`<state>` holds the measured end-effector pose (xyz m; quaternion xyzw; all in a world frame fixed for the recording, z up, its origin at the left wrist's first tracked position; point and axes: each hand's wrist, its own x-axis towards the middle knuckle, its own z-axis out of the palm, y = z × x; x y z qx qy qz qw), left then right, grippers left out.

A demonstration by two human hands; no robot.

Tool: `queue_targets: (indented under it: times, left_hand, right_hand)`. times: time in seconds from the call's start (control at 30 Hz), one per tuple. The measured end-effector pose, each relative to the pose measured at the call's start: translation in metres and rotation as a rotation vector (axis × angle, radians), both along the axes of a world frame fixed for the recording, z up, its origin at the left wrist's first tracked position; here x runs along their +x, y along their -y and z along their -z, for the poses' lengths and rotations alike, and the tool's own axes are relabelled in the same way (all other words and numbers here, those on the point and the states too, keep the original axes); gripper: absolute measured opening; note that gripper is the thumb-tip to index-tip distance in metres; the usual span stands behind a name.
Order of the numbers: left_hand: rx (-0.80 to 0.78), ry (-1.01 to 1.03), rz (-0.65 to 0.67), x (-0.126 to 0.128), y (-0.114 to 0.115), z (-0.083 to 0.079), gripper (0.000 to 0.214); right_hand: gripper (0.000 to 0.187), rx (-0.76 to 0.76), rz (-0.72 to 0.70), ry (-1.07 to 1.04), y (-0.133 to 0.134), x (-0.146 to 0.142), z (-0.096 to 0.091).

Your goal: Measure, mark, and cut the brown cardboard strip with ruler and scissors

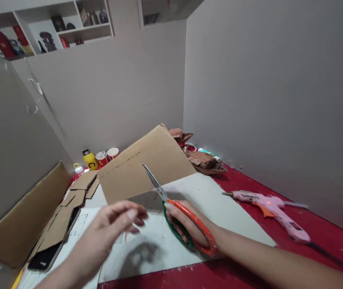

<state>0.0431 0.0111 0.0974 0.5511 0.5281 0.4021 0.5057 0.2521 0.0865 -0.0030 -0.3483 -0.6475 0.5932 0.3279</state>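
Observation:
My right hand (186,218) grips a pair of scissors (162,192) with one orange and one green handle loop. The blades are closed together and point up and to the left. Behind their tip stands a tilted sheet of brown cardboard (156,156) with a ruled pencil line on it. To the left, my left hand (120,222) hovers over the white paper (171,257), fingers apart and curled a little, holding nothing. A gap separates it from both scissors and cardboard.
On the red table (243,176) at right lies a pink glue gun (270,204) with its cord. Brown bark-like pieces (204,160) sit behind the cardboard. Cut cardboard pieces (57,224) rest over a phone (46,259) at left. A yellow bottle (90,159) and paper cups (112,152) stand farther back.

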Motion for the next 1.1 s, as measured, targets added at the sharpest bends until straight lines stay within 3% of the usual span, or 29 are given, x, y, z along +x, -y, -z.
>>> queue_targets:
  times: [0.1,0.17,0.27,0.33,0.4,0.5,0.63,0.77,0.93,1.1]
  left_hand:
    - [0.507,-0.445,-0.32,-0.027,-0.013,-0.039,0.036]
    - [0.678,-0.677,-0.376,-0.039,-0.031,-0.058,0.048]
    - [0.623,-0.755,-0.183,-0.048,-0.058,-0.072,0.06]
    - [0.53,-0.68,0.014,-0.049,-0.07,-0.074,0.056]
    - [0.494,-0.675,0.097,-0.048,-0.077,-0.075,0.043]
    - [0.531,-0.722,0.046,-0.044,-0.084,-0.075,0.03]
    - [0.595,-0.642,0.017,-0.038,-0.096,-0.074,0.03]
    - [0.622,-0.625,-0.003,-0.032,-0.101,-0.077,0.032]
    - [0.62,-0.753,0.031,-0.025,-0.097,-0.087,0.031]
    - [0.718,-0.951,-0.033,-0.014,-0.089,-0.096,0.031]
  right_hand:
    - [0.061,-0.014,-0.095,-0.012,0.003,0.002,0.001]
    - [0.061,-0.039,-0.151,-0.048,0.005,0.003,0.0]
    - [0.062,-0.084,-0.218,-0.092,0.008,0.005,-0.001]
    - [0.062,-0.073,-0.249,-0.107,0.007,0.008,-0.003]
    - [0.061,-0.034,-0.265,-0.096,0.005,0.011,-0.006]
    - [0.059,-0.003,-0.226,-0.029,0.003,0.015,-0.01]
    - [0.057,0.089,-0.122,0.052,-0.001,0.018,-0.015]
    - [0.062,0.22,-0.119,0.132,-0.006,0.019,-0.023]
    - [0.064,0.309,-0.124,0.189,-0.009,0.021,-0.03]
    - [0.056,0.356,-0.155,0.212,-0.013,0.026,-0.031]
